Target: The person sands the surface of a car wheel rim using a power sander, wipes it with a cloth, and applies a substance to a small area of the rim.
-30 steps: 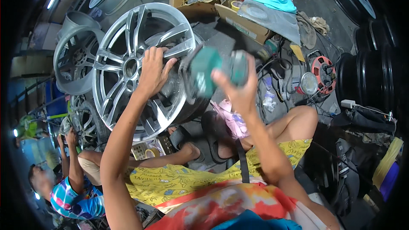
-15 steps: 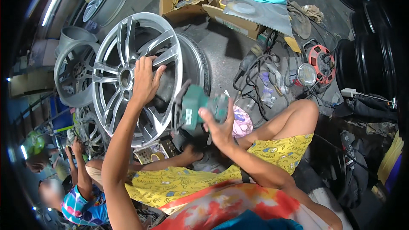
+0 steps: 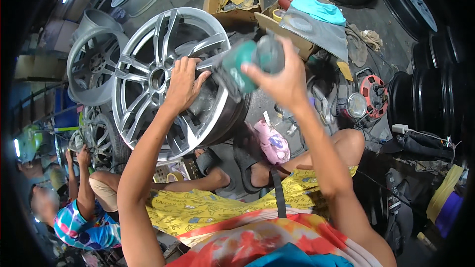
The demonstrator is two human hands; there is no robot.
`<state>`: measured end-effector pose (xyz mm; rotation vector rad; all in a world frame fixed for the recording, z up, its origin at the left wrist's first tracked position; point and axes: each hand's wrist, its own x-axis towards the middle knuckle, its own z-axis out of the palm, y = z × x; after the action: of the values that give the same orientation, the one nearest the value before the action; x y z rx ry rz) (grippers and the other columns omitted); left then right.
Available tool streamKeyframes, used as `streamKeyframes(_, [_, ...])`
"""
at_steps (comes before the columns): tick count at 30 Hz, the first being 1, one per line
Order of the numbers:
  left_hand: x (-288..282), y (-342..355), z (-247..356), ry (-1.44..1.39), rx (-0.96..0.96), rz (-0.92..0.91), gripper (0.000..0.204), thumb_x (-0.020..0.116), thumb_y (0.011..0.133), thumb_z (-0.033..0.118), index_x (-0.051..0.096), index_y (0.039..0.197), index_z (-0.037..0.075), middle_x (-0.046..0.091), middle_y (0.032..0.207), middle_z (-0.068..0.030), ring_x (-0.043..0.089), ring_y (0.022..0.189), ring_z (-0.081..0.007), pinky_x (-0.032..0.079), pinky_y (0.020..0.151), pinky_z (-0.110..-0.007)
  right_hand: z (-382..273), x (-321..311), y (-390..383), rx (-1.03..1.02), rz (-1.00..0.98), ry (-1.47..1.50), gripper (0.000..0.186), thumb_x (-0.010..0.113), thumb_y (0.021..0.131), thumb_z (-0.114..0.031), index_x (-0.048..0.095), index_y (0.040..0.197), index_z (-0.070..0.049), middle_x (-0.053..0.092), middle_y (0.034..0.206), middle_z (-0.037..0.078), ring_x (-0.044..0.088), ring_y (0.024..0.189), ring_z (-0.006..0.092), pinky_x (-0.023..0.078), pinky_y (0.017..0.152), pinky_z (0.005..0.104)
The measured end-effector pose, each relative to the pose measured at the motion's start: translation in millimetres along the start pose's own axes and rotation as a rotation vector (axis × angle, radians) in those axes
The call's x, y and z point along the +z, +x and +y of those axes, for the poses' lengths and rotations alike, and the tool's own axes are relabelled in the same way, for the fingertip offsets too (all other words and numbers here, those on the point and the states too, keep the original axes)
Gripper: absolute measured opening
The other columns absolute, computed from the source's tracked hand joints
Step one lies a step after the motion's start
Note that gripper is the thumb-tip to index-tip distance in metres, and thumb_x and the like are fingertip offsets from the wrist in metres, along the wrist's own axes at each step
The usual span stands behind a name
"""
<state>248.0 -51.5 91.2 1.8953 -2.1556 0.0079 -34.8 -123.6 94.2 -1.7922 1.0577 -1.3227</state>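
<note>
My left hand (image 3: 185,81) lies on a large silver alloy wheel (image 3: 137,62), fingers curled over a spoke near the hub, thumb off to the right. My right hand (image 3: 284,79) grips a green power sander (image 3: 245,49), blurred by motion, at the wheel's upper right rim. Whether its pad touches the rim is hard to tell. A dark tire shows partly behind the wheel. Below the sander a pink cloth bundle (image 3: 269,143) lies by my slippered feet.
A co-worker (image 3: 86,227) holds something by other wheels at left. Behind are boxes of sandpaper scraps (image 3: 237,17) and a blue cloth on a grey sheet (image 3: 321,39). A red cable reel (image 3: 378,109), tangled cords and black rims (image 3: 425,104) crowd the right.
The sander in my right hand dropped to the rim's lower right half a second ago and is now raised again toward the upper right. My left hand stays on the wheel.
</note>
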Motion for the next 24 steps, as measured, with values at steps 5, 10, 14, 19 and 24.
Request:
streamKeyframes(5, [1.0, -0.7, 0.2, -0.008, -0.015, -0.010, 0.041, 0.066, 0.101, 0.030, 0.057, 0.127, -0.001, 0.056, 0.118, -0.0204, 0.053, 0.114, -0.0395, 0.043, 0.101, -0.047, -67.4, -19.9, -80.4, -0.020, -0.113, -0.167, 0.076, 0.093, 0.073, -0.038, 0.055, 0.130, -0.004, 0.059, 0.113, 0.018, 0.067, 0.099, 0.0374, 0.057, 0.080, 0.0477])
streamKeyframes(10, [-2.2, -2.7, -0.5, -0.026, -0.018, 0.010, 0.043, 0.064, 0.102, 0.033, 0.057, 0.128, 0.000, 0.056, 0.119, -0.0196, 0.053, 0.115, -0.0385, 0.042, 0.102, -0.047, -49.4, -18.0, -26.7, -0.179, -0.173, -0.217, 0.078, 0.091, 0.075, -0.044, 0.053, 0.131, -0.005, 0.058, 0.113, 0.019, 0.068, 0.099, 0.0413, 0.059, 0.080, 0.0505])
streamKeyframes(14, [6.8, 4.1, 0.0, -0.020, 0.013, 0.029, 0.046, 0.063, 0.103, 0.038, 0.058, 0.129, 0.000, 0.056, 0.118, -0.0181, 0.054, 0.114, -0.0372, 0.043, 0.099, -0.047, -6.3, -21.9, 59.6, -0.178, -0.236, -0.291, 0.085, 0.091, 0.073, -0.050, 0.056, 0.134, -0.003, 0.065, 0.123, 0.023, 0.065, 0.115, 0.0437, 0.053, 0.100, 0.0499])
streamKeyframes(19, [3.9, -2.7, -3.5, -0.026, 0.028, 0.063, 0.046, 0.065, 0.102, 0.039, 0.059, 0.127, 0.001, 0.057, 0.116, -0.0176, 0.054, 0.111, -0.0371, 0.045, 0.095, -0.048, -9.4, -14.8, 67.9, -0.300, -0.272, -0.343, 0.084, 0.090, 0.073, -0.051, 0.058, 0.134, -0.003, 0.065, 0.123, 0.021, 0.065, 0.117, 0.0423, 0.053, 0.100, 0.0491])
streamKeyframes(24, [6.5, -0.2, -4.9, -0.007, 0.033, 0.062, 0.046, 0.066, 0.101, 0.039, 0.059, 0.125, 0.001, 0.057, 0.116, -0.0178, 0.055, 0.111, -0.0375, 0.045, 0.095, -0.048, -14.2, -15.1, 74.5, -0.329, -0.296, -0.302, 0.085, 0.091, 0.072, -0.053, 0.060, 0.133, -0.002, 0.066, 0.123, 0.020, 0.065, 0.118, 0.0407, 0.052, 0.100, 0.0475])
